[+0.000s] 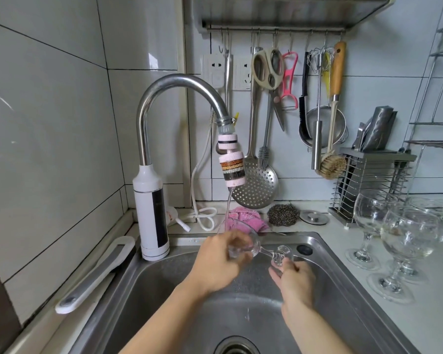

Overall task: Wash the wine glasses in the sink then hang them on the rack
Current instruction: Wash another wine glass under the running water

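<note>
head view | step: washing, first stage | wine glass (260, 245) lies sideways over the sink (330, 254), bowl under the water stream (228, 208) | left hand (215, 264) wraps the bowl, right hand (296, 277) grasps the foot | other glasses (368, 213) stand on the counter to the right | next: probably turn the bowl under the water, keeping a firm hold on slippery glass

Steel-grey sink (338, 284), pink and white accents
Pink cloth (243, 217); white tap body (145, 213), black panel; filter (233, 171) banded brown, beige, black.

Left hand (216, 261) grips wine glass (257, 244); right hand (296, 279) holds its foot; forearms converge.
</note>
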### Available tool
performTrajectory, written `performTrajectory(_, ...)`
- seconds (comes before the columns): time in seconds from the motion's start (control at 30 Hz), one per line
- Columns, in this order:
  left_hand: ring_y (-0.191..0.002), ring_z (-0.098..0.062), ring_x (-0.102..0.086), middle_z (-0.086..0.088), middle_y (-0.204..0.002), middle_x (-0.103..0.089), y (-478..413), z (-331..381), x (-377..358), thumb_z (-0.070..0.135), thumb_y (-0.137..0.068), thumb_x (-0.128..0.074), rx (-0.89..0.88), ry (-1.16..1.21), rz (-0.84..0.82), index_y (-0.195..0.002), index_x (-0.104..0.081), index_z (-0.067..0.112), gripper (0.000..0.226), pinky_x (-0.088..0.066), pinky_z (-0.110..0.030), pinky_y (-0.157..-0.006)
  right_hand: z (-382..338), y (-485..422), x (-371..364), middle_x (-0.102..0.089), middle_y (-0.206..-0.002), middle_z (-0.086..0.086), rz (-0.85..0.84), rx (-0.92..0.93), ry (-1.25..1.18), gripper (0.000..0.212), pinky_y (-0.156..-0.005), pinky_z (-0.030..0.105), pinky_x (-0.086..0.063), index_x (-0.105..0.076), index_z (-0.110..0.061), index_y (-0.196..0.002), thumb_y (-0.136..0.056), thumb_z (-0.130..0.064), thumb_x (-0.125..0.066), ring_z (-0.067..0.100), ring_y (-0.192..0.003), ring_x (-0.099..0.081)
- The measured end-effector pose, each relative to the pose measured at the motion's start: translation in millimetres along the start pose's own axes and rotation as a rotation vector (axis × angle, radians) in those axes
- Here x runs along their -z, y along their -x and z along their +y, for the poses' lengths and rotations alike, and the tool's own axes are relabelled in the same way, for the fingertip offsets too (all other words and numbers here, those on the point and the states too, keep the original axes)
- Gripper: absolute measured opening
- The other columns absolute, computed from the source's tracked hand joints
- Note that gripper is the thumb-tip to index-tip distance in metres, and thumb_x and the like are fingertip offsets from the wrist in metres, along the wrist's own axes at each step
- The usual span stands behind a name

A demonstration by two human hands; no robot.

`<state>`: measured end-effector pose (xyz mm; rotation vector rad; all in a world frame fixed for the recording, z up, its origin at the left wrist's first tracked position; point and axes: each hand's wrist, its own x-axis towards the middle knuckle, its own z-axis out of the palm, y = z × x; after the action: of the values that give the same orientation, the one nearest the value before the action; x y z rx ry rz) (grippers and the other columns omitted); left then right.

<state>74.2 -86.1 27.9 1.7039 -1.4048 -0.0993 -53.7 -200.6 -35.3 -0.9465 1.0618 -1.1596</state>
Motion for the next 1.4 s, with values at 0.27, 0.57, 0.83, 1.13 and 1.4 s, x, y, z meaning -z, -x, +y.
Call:
performTrajectory(0.27, -0.083, -0.004, -0.073, 0.006, -0.087, -0.08, 0.2, -2.7, 10.1, 0.017, -0.085, -0.083, 0.017, 0.095, -0.084, -0.083, -0.082, 0.013, 0.005, -0.057, -0.026, -0.086, -5.6, 0.6, -1.0, -0.068, -0.097, 0.025, -0.029, -0.046, -0.164, 0.009, -0.082, 0.038, -0.055, -0.052, 0.0, -0.095, -0.101, -0.006, -0.049, 0.029, -0.092, -0.07)
performTrajectory(0.57, -0.076, -0.007, -0.056, 0.01, -0.076, -0.06, 0.5, -5.1, 8.8, 0.035, -0.072, -0.091, -0.167, -0.138, 0.197, -0.074, -0.06, 0.017, 0.036, -0.046, -0.022, -0.068, -8.4, 7.5, -0.4, -0.068, -0.089, 0.032, 0.019, 0.072, -0.137, 0.027, -0.085, 0.049, -0.057, -0.049, -0.001, -0.073, -0.095, -0.009, -0.063, 0.036, -0.084, -0.072)
performTrajectory(0.83, -0.089, -0.014, -0.072, 0.012, -0.093, -0.079, 1.7, -8.8, 12.9, 0.037, -0.076, -0.069, 0.115, 0.066, -0.03, -0.083, -0.081, 0.028, 0.016, -0.057, -0.035, -0.084, -7.1, 5.3, 2.2, -0.067, -0.072, 0.015, 0.056, 0.16, -0.042, 0.035, -0.085, 0.052, -0.057, -0.042, -0.005, -0.066, -0.095, -0.01, -0.063, 0.033, -0.079, -0.069)
performTrajectory(1.13, -0.06, 0.007, -0.058, 0.016, -0.067, -0.072, 4.9, -8.3, 7.6, 0.016, -0.082, -0.086, 0.061, 0.247, -0.002, -0.073, -0.076, 0.019, 0.013, -0.042, -0.012, -0.063, -9.5, 6.5, 2.5, -0.066, -0.07, 0.014, 0.055, 0.169, -0.005, 0.037, -0.084, 0.053, -0.057, -0.042, -0.007, -0.065, -0.095, -0.01, -0.063, 0.036, -0.081, -0.07)
performTrajectory(1.4, -0.07, 0.008, -0.065, 0.026, -0.08, -0.074, 3.5, -20.6, 1.1, 0.03, -0.081, -0.085, 0.125, 0.165, -0.031, -0.084, -0.081, 0.036, 0.008, -0.049, -0.015, -0.071, -6.0, 5.8, 3.4, -0.066, -0.064, 0.009, 0.061, 0.198, 0.097, 0.037, -0.079, 0.059, -0.056, -0.042, -0.01, -0.065, -0.094, -0.015, -0.064, 0.03, -0.065, -0.067)
